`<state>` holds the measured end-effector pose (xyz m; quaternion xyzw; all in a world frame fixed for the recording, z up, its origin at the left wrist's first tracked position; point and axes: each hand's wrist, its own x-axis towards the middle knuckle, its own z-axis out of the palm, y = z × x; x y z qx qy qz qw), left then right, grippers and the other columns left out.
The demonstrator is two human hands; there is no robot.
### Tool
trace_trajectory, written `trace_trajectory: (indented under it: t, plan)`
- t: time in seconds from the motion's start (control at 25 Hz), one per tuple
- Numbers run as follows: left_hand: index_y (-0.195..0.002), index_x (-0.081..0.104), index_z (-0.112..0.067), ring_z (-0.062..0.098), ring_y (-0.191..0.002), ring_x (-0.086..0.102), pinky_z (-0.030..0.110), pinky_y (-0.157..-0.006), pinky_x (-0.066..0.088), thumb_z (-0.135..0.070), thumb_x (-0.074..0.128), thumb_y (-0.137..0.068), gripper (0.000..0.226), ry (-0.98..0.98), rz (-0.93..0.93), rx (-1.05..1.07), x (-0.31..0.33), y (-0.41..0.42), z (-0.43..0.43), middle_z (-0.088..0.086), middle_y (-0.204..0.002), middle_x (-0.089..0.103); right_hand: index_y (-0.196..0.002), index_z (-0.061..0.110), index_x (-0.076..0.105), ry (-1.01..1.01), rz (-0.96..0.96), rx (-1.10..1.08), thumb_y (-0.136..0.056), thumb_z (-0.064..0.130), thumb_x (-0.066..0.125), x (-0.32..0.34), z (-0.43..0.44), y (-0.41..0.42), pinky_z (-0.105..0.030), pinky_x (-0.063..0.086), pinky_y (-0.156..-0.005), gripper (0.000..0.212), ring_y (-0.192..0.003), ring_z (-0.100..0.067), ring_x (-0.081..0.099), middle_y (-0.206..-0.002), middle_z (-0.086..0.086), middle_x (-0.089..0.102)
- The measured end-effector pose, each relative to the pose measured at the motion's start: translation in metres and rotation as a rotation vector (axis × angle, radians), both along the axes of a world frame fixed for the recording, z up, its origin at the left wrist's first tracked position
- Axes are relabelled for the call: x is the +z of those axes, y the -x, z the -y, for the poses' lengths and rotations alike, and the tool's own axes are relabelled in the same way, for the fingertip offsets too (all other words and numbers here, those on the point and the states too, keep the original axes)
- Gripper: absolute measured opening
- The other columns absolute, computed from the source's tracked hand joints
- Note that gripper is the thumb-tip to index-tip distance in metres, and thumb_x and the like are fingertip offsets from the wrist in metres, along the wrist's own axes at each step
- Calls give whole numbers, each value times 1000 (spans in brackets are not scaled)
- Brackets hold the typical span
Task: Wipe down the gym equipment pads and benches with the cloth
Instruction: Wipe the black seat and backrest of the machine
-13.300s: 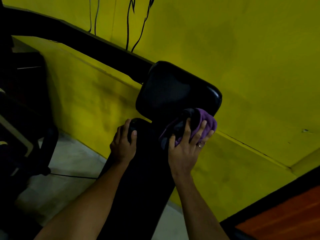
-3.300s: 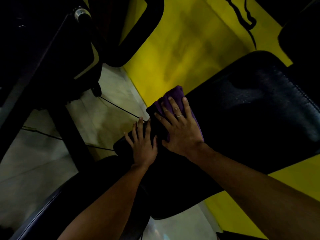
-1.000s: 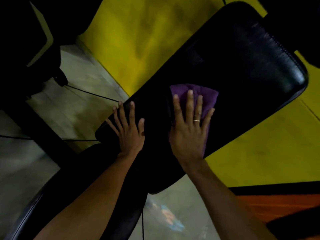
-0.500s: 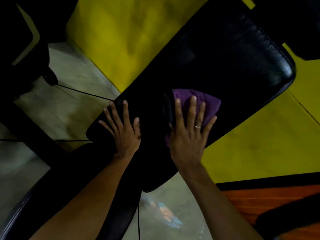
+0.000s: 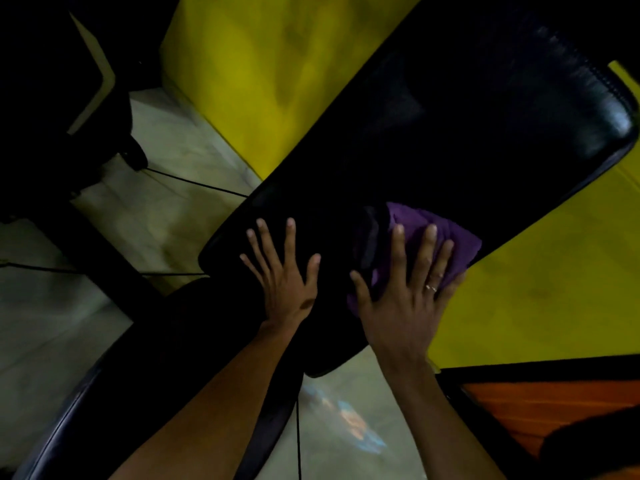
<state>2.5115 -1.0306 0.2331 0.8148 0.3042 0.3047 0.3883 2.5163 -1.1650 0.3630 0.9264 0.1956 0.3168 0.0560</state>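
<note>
We press our right hand, fingers straight and spread, flat onto the crumpled purple cloth, near the lower right edge of the long black vinyl bench pad. Our left hand lies flat and open on the pad beside it, holding nothing.

The scene was dim; glare streaked the bench pad, the floor was blurred, and the corners sank into black.

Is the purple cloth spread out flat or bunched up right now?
Bunched up. The purple cloth shows thick folds and a rolled edge beside the thumb, pressed on the black pad under the flat right hand.
</note>
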Motion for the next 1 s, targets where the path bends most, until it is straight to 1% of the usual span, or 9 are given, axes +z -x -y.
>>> trace_trajectory:
  t: [0.12,0.24,0.44,0.56,0.64,0.72,0.84,0.92,1.0]
  plan:
    - [-162,9,-29,41,-155,2,73,-115,13,-58,31,-101,70,15,-14,40,-8,-2,17,21,-168,6,-160,27,31,53,-34,50,-97,61,55,-19,-20,-1,-67,7,-122,76,-156,-37,12,-169,-12,16]
    - [-162,6,-28,41,-155,-1,72,-115,13,-47,39,-99,74,16,-38,59,-7,-4,21,21,-168,3,-159,29,34,99,-87,88,-98,57,57,-53,7,18,-65,14,-122,71,-156,-32,16,-169,-8,19]
    - [-162,6,-27,39,-155,-5,72,-117,8,-62,25,-104,70,34,-20,12,-9,-1,17,20,-168,0,-162,26,25,105,-160,46,-91,67,60,-59,47,42,-62,14,-123,89,-157,-37,9,-170,-13,9]
    - [-162,8,-27,40,-155,-4,72,-117,7,-63,24,-103,72,43,-18,22,-11,-3,18,20,-168,0,-162,14,24,-139,-76,-37,-90,65,65,-32,35,24,-59,19,-123,97,-155,-44,8,-167,-24,10]
    - [-162,7,-29,39,-155,-4,72,-117,6,-64,25,-102,72,46,-4,27,-12,-4,18,19,-168,1,-160,6,28,-395,-63,-25,-88,55,75,-28,17,13,-57,24,-122,99,-156,-44,4,-165,-30,9]
    - [-162,4,-31,38,-155,-4,71,-118,4,-65,24,-102,72,61,-5,25,-10,-4,18,19,-168,0,-158,4,29,-543,-84,-4,-87,44,81,-47,3,15,-58,25,-121,97,-155,-45,3,-164,-32,8]
    - [-162,8,-27,39,-155,-3,71,-118,6,-64,25,-103,71,61,5,1,-11,0,18,20,-168,1,-162,19,21,-562,-188,-45,-88,42,79,-100,2,39,-60,30,-119,97,-156,-44,1,-168,-19,-1]
    - [-162,9,-25,40,-155,-3,72,-117,9,-63,25,-104,71,29,-20,-15,-13,3,15,21,-168,2,-163,29,11,-487,-301,-29,-94,44,68,-129,10,66,-63,41,-111,91,-156,-44,-2,-170,-12,-9]
    - [-161,7,-26,40,-155,-2,71,-117,11,-64,23,-104,71,3,-62,-22,-12,6,12,21,-168,2,-164,31,8,-394,-373,-4,-98,45,54,-142,20,88,-64,47,-104,82,-155,-47,-4,-170,-12,-13]
